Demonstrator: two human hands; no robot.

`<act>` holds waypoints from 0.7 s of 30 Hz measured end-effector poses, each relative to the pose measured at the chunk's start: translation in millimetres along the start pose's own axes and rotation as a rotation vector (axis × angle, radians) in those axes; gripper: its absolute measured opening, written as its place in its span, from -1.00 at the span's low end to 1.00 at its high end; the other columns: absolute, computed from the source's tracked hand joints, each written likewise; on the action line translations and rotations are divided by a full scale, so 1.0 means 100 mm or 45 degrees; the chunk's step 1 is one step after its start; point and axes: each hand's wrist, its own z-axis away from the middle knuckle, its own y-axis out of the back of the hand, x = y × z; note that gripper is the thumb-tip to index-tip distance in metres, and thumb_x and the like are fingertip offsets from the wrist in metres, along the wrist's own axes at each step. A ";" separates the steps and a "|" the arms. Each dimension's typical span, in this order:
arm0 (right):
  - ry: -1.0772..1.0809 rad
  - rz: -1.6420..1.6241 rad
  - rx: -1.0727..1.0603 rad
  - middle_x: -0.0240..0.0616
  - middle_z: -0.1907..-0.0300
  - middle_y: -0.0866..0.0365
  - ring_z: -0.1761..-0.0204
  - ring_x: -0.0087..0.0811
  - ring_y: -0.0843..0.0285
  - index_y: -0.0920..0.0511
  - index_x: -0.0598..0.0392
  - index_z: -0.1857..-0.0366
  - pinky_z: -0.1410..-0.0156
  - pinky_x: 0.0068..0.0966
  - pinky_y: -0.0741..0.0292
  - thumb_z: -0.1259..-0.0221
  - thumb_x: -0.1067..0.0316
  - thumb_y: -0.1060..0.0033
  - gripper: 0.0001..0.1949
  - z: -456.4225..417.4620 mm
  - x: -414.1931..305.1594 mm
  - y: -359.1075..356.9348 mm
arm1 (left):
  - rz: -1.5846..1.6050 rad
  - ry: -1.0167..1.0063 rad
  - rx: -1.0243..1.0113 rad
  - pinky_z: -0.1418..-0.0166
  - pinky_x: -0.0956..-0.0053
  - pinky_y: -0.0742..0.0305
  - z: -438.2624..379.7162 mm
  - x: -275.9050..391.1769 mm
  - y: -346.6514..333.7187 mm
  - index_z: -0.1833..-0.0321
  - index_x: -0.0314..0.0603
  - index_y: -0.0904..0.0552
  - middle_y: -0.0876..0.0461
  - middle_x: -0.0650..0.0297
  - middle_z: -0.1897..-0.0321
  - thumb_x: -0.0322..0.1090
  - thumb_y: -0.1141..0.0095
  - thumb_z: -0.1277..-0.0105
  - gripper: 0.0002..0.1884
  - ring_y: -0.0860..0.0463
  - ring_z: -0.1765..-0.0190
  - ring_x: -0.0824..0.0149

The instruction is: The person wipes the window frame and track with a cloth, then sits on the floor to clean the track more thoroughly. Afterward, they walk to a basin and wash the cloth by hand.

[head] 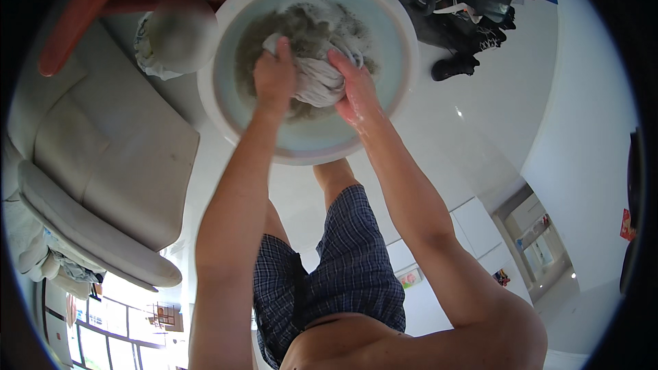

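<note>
A wet, pale cloth (320,82) is bunched between my two hands over a round plastic basin (407,61). My left hand (275,74) grips its left end, slightly blurred, with a bit of the fabric showing above the fingers. On the other side my right hand (357,87) holds the cloth between thumb and fingers, and suds cling to the wrist. Murky grey-brown water (257,31) fills part of the basin, with white foam (354,15) toward its far right. Whether the cloth's lower side touches the water cannot be told.
A grey sofa (118,139) stands at the left, with piled clothes (51,257) behind its armrest. A bag-lined bin (154,56), partly hidden by a blurred round patch, sits left of the basin. Red wooden furniture (82,15) curves across the upper left. Black shoes (455,67) lie at the right.
</note>
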 end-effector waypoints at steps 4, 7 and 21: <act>0.022 0.550 0.187 -0.22 -0.14 -0.62 -0.13 -0.32 -0.65 -0.52 0.12 -0.24 -0.23 -0.21 -0.59 -0.29 0.24 -0.45 -0.51 0.26 -0.15 0.10 | 0.788 -0.136 -0.444 -0.31 0.36 -0.53 0.13 -0.05 0.23 -0.41 -0.27 -0.45 -0.57 0.18 -0.27 -0.38 -0.27 -0.45 -0.49 -0.60 -0.24 0.27; 0.432 1.769 0.329 -0.15 -0.25 -0.57 -0.17 -0.33 -0.63 -0.48 0.14 -0.29 -0.31 -0.21 -0.53 -0.20 0.21 -0.52 -0.40 0.24 -0.13 0.39 | 0.856 -0.207 -0.675 -0.46 0.40 -0.40 0.22 0.03 0.30 -0.57 -0.15 -0.29 -0.46 0.27 -0.38 -0.56 -0.27 -0.37 -0.28 -0.48 -0.40 0.30; 0.380 0.898 -0.195 -0.50 0.33 -0.61 0.30 -0.72 -0.42 -0.65 0.20 0.00 0.24 -0.65 -0.34 -0.38 0.30 -0.20 -0.75 0.57 -0.47 0.04 | 0.174 -0.779 0.039 -0.25 0.39 -0.54 0.12 -0.02 0.33 -0.19 -0.24 -0.60 -0.72 0.04 0.06 -0.70 0.09 -0.14 -0.48 -0.71 -0.06 0.14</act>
